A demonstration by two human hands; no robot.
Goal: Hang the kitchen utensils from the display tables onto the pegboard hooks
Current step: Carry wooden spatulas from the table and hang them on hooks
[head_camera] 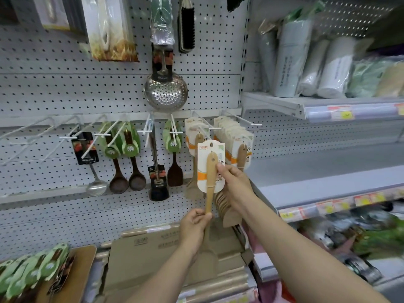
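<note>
My left grip [194, 224] holds the spatula [212, 171] low, right grip [232, 182] pinches its card [202, 169], I guess lining the hole up with the hook [215, 128].

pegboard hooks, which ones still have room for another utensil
Bare hooks on the far left, beside the black-carded ladle. The grey shelf on the right is bare too. Crowded: the spatula stack behind the right hand.

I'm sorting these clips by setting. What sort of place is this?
Most likely a shop's kitchenware aisle: packaged utensils hang from pegboard hooks, price labels line the shelf edge, and the left hand and right hand hold a carded wooden spatula near the hooks.
</note>
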